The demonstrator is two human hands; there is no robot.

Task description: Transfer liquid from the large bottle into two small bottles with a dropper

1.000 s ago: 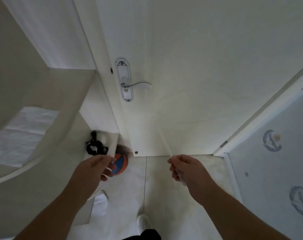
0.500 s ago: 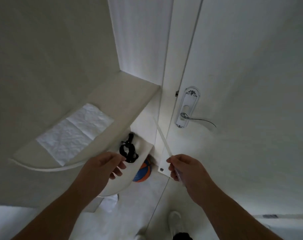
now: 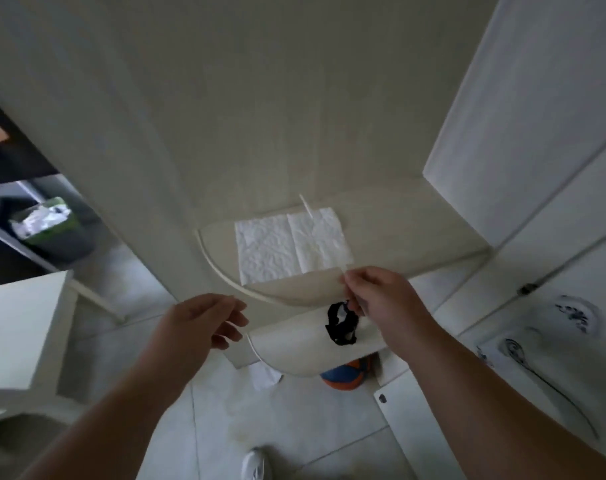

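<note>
My right hand (image 3: pixel 381 299) pinches a thin, clear plastic dropper (image 3: pixel 324 233) that points up and away over a white paper towel (image 3: pixel 277 251). The towel lies on a curved white corner shelf (image 3: pixel 415 251) fixed to the wall. My left hand (image 3: pixel 197 320) hovers empty at the lower left of the shelf, fingers loosely curled and apart. No large bottle or small bottles are in view.
A lower curved shelf (image 3: pixel 294 355) carries a black tangled item (image 3: pixel 343 323). An orange and blue ball (image 3: pixel 346 374) lies on the tiled floor beneath it. A white door with a handle (image 3: pixel 523 358) stands at right. A bin with a green liner (image 3: pixel 48 220) sits at left.
My view has swung left from the door to the corner shelf, which is now centred. Both hands have stayed in front of me, the right one still holding the dropper.
</note>
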